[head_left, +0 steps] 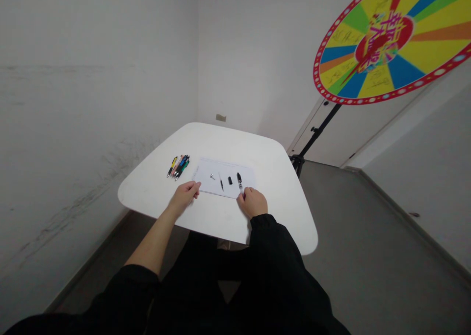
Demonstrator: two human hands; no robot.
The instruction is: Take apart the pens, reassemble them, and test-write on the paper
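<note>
The paper (206, 166) lay on the worktop (228, 139), with the pen (239, 179) and cap (230, 180) on it. My left hand (185, 195) curled its fingers at a paper corner, my right hand (253, 202) by the pen; I couldn't tell what either gripped. A hard tug might have rolled the cap away.

"What colours do we have on the white counter (228, 141)?"
"We see white paper (206, 185), a black cap (230, 180), and pens (180, 167) showing yellow, black, orange, blue and green."
"And our sleeves (279, 246)?"
"Plain black."
"How about the wheel (390, 45)?"
"We make out yellow, blue, green, orange and red wedges, its red rim dotted white and pale blue."
</note>
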